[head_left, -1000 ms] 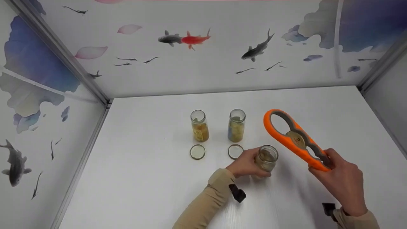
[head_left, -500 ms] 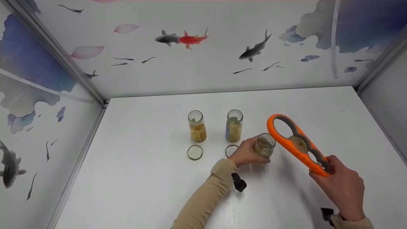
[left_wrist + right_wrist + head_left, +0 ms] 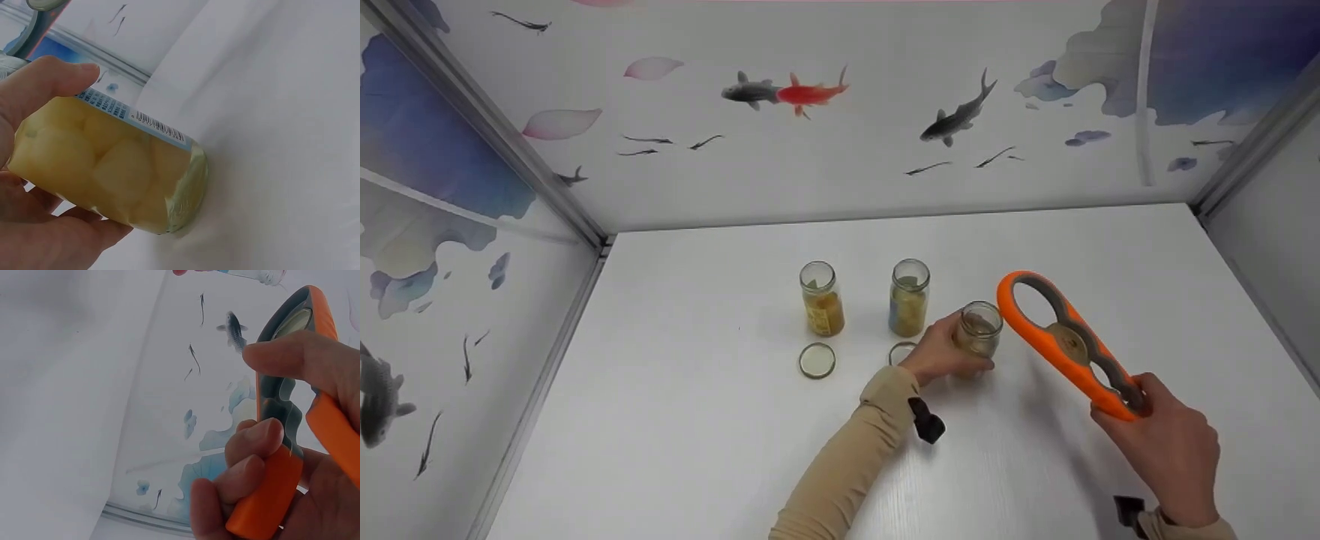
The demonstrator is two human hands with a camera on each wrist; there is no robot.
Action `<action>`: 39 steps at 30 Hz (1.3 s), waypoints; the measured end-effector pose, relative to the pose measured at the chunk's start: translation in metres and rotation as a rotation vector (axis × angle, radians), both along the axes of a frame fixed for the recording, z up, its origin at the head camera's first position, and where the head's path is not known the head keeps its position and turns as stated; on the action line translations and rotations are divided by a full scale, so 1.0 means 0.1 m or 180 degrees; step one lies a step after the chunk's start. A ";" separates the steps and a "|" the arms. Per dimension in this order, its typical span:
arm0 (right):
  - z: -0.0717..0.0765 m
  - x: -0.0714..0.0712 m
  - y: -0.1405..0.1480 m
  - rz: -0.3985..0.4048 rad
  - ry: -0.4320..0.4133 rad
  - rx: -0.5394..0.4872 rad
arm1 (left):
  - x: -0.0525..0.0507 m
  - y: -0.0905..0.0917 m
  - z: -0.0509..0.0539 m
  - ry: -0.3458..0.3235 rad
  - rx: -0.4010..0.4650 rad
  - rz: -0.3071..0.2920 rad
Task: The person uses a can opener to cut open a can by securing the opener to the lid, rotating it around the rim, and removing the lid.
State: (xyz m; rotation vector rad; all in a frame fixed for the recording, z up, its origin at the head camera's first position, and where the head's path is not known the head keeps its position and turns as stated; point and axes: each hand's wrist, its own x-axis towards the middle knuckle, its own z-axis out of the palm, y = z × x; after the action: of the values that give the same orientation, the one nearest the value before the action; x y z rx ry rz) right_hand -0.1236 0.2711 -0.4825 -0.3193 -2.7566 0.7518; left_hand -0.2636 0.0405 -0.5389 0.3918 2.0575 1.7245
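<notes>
My left hand point(image 3: 939, 354) grips an uncapped glass jar point(image 3: 979, 337), thumb and fingers wrapped around its sides. Pale, rounded pieces in liquid fill that jar point(image 3: 107, 157) in the left wrist view, and a blue-white label runs along it. Its base is close to the white table; whether it touches I cannot tell. My right hand point(image 3: 1174, 450) holds an orange-and-grey jar opener point(image 3: 1035, 341) by its lower end, raised at the right. A round gold lid point(image 3: 1068, 343) sits in the opener's middle opening. The right wrist view shows the fingers curled around the opener's handle point(image 3: 264, 495).
Two more uncapped jars, one amber point(image 3: 825, 311) and one yellowish point(image 3: 908, 309), stand upright farther back. A lid point(image 3: 817, 361) lies before the amber jar; another lid point(image 3: 901, 351) is partly hidden by my left hand. Fish-patterned walls point(image 3: 840, 165) enclose the table point(image 3: 682, 420).
My left hand has carried the jar away from me, nearer the row of jars, now partly covering the second lid. The right hand with the opener has shifted only slightly in the picture.
</notes>
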 end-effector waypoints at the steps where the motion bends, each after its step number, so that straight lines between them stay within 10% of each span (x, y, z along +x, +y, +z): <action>1: 0.00 0.00 0.00 -0.0006 -0.0015 -0.0001 | -0.01 0.00 0.00 -0.0008 -0.0003 -0.0006; 16: -0.02 0.03 0.03 -0.0058 -0.0168 -0.0031 | -0.05 0.09 0.05 -0.0023 -0.0375 -0.0141; 39: -0.02 0.06 0.03 -0.0222 -0.0163 -0.0095 | -0.27 0.40 0.12 0.0116 -0.1369 0.0428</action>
State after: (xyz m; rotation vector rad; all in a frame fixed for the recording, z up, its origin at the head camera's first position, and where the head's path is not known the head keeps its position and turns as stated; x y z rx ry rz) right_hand -0.1174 0.2746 -0.4842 -0.4442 -2.7680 0.7781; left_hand -0.2908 0.0804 -0.5269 0.1526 2.4490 1.2949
